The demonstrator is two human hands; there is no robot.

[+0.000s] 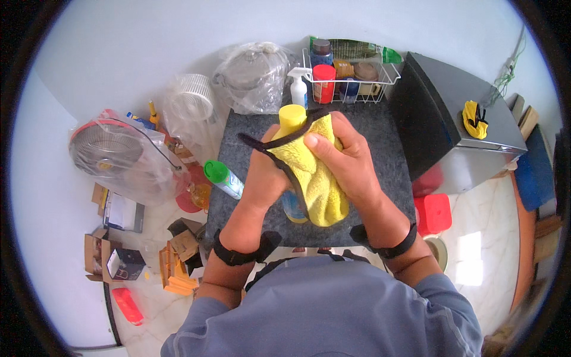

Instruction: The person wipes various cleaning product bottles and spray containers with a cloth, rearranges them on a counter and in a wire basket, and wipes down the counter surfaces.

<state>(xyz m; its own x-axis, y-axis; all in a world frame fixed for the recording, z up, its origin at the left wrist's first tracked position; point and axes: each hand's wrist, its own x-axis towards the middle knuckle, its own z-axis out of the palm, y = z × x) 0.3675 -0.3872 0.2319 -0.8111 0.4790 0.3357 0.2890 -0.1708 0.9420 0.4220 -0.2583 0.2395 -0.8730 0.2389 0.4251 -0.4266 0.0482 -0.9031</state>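
My left hand (266,176) grips a bottle with a yellow cap (292,117), held over the dark stone-patterned table (383,169). A yellow microfibre cloth (323,183) with black edging drapes over the bottle's right side and hides most of it. My right hand (357,163) presses the cloth against the bottle, thumb on top. Below the left hand, the bottle's blue label and yellow base show. On the table's left edge stands a can with a green cap (224,178). Behind the bottle is a white spray bottle (299,89).
A white wire basket (390,82) holds jars at the table's back, beside a plastic-wrapped pot (252,76). To the right stands a small refrigerator (482,111) with a yellow cloth (474,120) on top. Wrapped fan parts (120,151) and opened boxes (176,267) lie at left.
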